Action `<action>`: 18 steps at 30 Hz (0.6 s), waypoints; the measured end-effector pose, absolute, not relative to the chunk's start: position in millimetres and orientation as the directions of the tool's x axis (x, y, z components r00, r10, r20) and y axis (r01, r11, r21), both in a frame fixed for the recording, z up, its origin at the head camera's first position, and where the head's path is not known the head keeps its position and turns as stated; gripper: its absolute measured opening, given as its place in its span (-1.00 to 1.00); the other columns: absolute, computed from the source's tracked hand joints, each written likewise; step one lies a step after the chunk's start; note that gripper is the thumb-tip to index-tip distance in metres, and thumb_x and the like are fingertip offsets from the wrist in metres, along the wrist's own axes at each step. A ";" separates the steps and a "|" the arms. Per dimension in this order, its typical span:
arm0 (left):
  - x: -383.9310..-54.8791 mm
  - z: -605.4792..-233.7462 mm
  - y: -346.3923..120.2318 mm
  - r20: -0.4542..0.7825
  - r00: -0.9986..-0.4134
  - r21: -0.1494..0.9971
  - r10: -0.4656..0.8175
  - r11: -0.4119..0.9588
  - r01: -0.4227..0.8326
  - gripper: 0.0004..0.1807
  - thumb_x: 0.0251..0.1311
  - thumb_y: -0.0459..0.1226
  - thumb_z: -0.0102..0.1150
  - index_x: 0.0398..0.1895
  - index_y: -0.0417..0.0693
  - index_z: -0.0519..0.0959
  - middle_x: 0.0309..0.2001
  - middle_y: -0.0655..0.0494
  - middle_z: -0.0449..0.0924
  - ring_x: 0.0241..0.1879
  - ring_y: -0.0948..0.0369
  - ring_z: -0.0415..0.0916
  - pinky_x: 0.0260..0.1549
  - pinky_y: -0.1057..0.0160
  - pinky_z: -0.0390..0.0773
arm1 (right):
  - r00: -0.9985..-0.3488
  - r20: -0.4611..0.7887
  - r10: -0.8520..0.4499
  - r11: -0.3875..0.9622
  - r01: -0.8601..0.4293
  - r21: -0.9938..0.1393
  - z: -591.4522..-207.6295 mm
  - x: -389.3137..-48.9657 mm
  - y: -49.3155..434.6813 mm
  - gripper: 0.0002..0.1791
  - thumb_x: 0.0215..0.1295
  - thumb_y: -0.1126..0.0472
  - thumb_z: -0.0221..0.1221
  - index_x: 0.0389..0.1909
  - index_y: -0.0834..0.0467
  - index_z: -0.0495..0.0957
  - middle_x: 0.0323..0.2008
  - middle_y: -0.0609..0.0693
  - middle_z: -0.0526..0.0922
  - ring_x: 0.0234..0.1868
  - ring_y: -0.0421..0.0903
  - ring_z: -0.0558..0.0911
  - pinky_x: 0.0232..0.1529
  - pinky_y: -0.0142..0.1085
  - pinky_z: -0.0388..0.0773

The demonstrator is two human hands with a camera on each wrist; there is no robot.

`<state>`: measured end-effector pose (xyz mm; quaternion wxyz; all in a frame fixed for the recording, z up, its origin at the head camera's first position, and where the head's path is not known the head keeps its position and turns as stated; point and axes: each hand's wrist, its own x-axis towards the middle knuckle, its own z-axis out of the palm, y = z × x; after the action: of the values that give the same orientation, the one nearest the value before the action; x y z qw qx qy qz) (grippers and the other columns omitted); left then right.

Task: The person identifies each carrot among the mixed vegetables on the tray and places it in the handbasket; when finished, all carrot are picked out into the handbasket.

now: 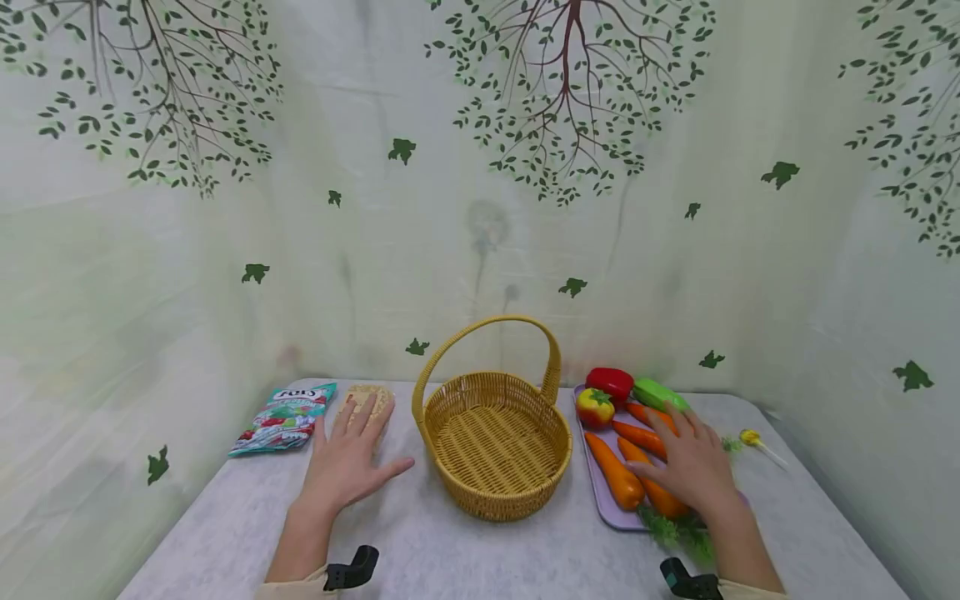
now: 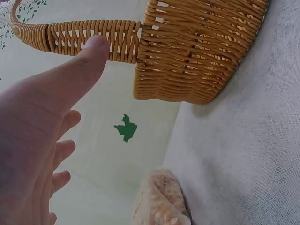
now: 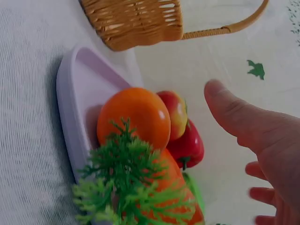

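My left hand (image 1: 348, 462), fingers spread, holds nothing above the table, left of a wicker basket (image 1: 498, 492) with a tall handle. Behind its fingertips lies a beige, lumpy item (image 1: 367, 392), partly hidden; its kind is unclear. In the left wrist view the thumb (image 2: 77, 70) overlaps the basket's handle without visibly gripping it. My right hand (image 1: 697, 467) hovers with fingers extended over the right side of a lilac tray (image 1: 615, 521). Several orange carrots (image 1: 615, 475) with green tops lie there, beside a red bell pepper (image 1: 609, 382), a red-yellow apple (image 1: 595, 408) and a green vegetable (image 1: 656, 393).
A teal snack bag (image 1: 285, 421) lies at the table's back left. Right of the tray is a small yellow flower (image 1: 750, 437) on a pale stem. A leaf-printed curtain (image 1: 487, 250) hangs behind and along both sides of the grey table (image 1: 510, 567).
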<state>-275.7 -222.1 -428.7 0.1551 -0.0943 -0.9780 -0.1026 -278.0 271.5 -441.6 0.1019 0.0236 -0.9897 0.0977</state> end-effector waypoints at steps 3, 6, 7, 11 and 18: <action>-276.3 -430.1 -221.7 0.337 -0.928 0.174 0.158 0.958 0.226 0.06 0.06 0.43 0.14 0.57 0.19 0.13 0.61 -0.01 -0.01 0.58 -0.20 -0.12 0.38 -0.50 -0.26 | -0.982 0.183 -0.049 0.964 -0.094 -0.247 -439.4 -278.9 266.7 0.04 0.08 -0.38 0.30 0.51 0.00 0.19 0.48 0.33 0.15 0.37 0.47 0.20 0.23 0.48 0.21; -277.8 -432.6 -218.2 0.338 -0.927 0.201 0.162 0.950 0.240 0.05 0.08 0.40 0.15 0.58 0.19 0.12 0.61 0.01 -0.01 0.57 -0.20 -0.07 0.40 -0.47 -0.21 | -0.988 0.136 -0.078 0.926 -0.122 -0.356 -435.4 -277.5 263.2 -0.02 0.14 -0.33 0.30 0.51 0.01 0.21 0.47 0.31 0.20 0.38 0.44 0.24 0.18 0.49 0.27; -278.2 -433.7 -217.2 0.341 -0.925 0.211 0.166 0.946 0.248 0.04 0.09 0.39 0.16 0.58 0.18 0.12 0.61 0.00 0.00 0.56 -0.21 -0.05 0.40 -0.47 -0.19 | -0.988 0.123 -0.094 0.909 -0.135 -0.394 -433.9 -277.1 262.1 -0.03 0.16 -0.32 0.30 0.50 0.02 0.22 0.47 0.30 0.22 0.40 0.43 0.24 0.18 0.48 0.27; -279.7 -437.1 -213.5 0.341 -0.924 0.259 0.173 0.927 0.270 0.02 0.13 0.35 0.16 0.59 0.20 0.08 0.61 0.00 -0.01 0.55 -0.18 0.00 0.41 -0.44 -0.13 | -0.986 0.079 -0.144 0.844 -0.164 -0.510 -430.1 -275.8 258.7 -0.09 0.21 -0.23 0.31 0.49 0.06 0.24 0.48 0.26 0.24 0.43 0.37 0.27 0.23 0.43 0.29; -286.2 -438.9 -208.7 0.331 -0.928 0.409 0.169 0.861 0.303 -0.02 0.19 0.26 0.20 0.59 0.17 0.07 0.61 -0.03 -0.01 0.54 -0.16 0.04 0.42 -0.34 0.10 | -0.980 0.041 -0.193 0.799 -0.181 -0.574 -435.3 -276.1 255.5 -0.18 0.18 -0.13 0.37 0.43 0.01 0.34 0.42 0.20 0.36 0.32 0.24 0.46 0.23 0.29 0.42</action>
<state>-286.2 -208.7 -438.9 0.1431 -0.1237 -0.9540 -0.2328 -276.1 255.5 -435.3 -0.0099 0.0985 -0.9482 0.3017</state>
